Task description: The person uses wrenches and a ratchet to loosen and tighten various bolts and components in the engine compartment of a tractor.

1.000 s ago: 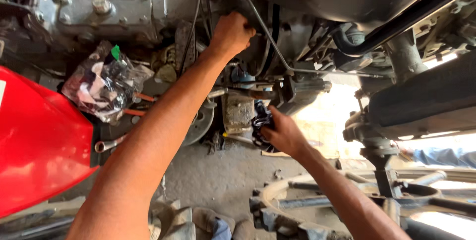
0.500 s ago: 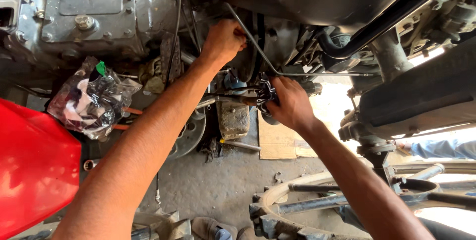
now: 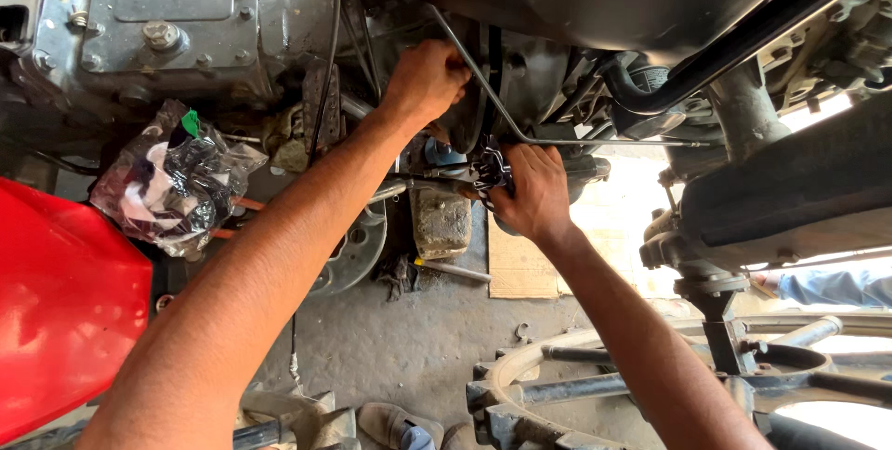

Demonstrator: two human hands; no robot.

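I am looking at the underside of a vehicle. My left hand (image 3: 426, 78) reaches up and its fingers close around a thin bent metal rod (image 3: 483, 88) by a dark round housing (image 3: 511, 74). My right hand (image 3: 531, 192) grips a small black metal tool or fitting (image 3: 489, 171) just below that rod, its fingers wrapped around it. A grey bolted gearbox casing (image 3: 167, 13) sits to the upper left of both hands.
A crumpled plastic bag (image 3: 172, 181) with cloth hangs at the left, above a red panel (image 3: 65, 311). A black pipe (image 3: 743, 37) crosses the upper right. A round metal wheel frame (image 3: 595, 385) lies on the concrete floor (image 3: 409, 348), and a piece of cardboard (image 3: 520, 260) lies beyond it.
My right hand has risen with the black tool from lower down to just under the bent rod. My left hand has stayed on the rod; the view has shifted slightly.
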